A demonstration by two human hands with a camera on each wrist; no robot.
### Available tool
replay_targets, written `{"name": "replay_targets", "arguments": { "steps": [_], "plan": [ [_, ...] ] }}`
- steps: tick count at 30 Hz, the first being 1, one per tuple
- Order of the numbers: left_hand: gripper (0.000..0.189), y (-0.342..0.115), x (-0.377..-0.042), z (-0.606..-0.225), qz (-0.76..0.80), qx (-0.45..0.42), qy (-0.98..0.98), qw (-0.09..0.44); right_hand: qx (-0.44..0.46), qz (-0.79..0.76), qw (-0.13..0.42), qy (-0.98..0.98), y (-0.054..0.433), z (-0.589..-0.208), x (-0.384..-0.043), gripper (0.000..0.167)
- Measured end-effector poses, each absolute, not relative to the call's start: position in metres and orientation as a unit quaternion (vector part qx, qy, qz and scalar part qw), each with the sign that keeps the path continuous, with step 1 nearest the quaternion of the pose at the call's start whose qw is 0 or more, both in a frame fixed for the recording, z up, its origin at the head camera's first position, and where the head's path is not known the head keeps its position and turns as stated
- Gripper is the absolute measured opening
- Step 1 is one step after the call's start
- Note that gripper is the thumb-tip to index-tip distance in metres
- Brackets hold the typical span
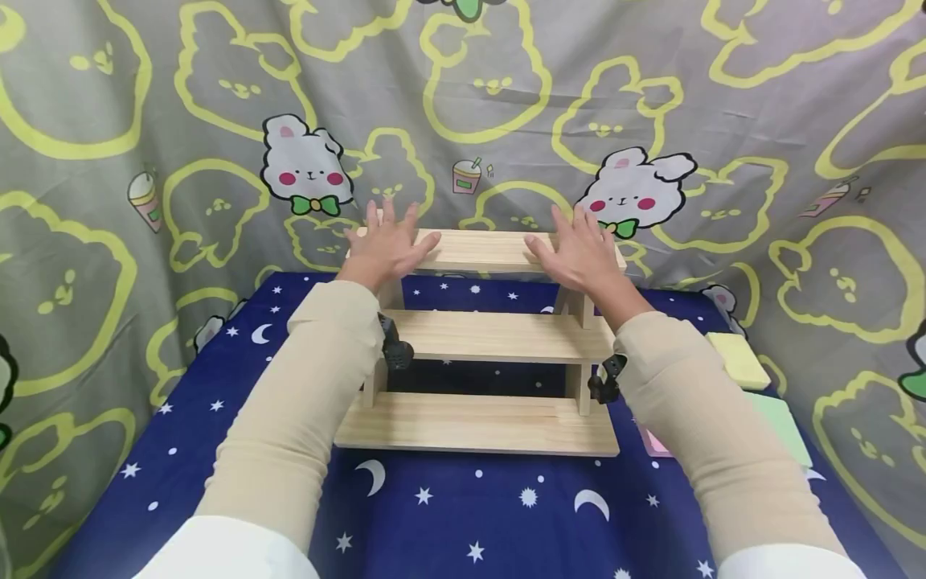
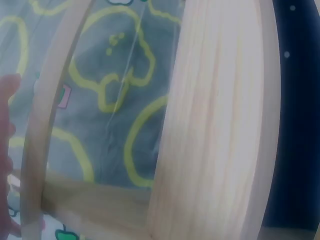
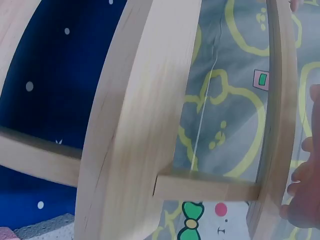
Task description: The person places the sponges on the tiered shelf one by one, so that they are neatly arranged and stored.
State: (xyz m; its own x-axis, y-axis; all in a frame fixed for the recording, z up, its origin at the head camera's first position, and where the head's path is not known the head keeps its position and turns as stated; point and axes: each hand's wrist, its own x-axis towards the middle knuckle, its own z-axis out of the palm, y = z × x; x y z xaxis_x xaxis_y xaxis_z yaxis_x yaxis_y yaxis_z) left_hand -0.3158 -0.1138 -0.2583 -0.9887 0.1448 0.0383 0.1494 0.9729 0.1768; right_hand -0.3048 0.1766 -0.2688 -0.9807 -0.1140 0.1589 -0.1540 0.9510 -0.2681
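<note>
A three-tier wooden shelf (image 1: 499,336) of pale timber stands upright on the dark blue cloth. My left hand (image 1: 387,248) lies flat on the left end of its top board, fingers spread toward the back. On the right end of that board rests my right hand (image 1: 579,251), also spread, thumb pointing inward. The left wrist view is filled by the middle board (image 2: 215,120), with the left fingers (image 2: 7,130) at the edge. In the right wrist view, the right fingers (image 3: 302,175) show beside the top board (image 3: 280,115).
The table cloth (image 1: 448,515) has white moons and stars. Right of the shelf, partly behind my right forearm, lie a yellow block (image 1: 739,360), a green flat piece (image 1: 784,426) and a pink piece (image 1: 653,444). A grey curtain (image 1: 499,104) with cartoon prints hangs behind and at both sides.
</note>
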Motion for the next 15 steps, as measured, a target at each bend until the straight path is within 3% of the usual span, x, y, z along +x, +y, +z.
{"name": "replay_targets", "arguments": {
  "steps": [15],
  "plan": [
    [0.089, -0.185, -0.308, -0.272, -0.201, -0.074, -0.977, -0.011, 0.042, 0.196, 0.100, -0.975, 0.218, -0.280, -0.293, 0.081]
  ]
}}
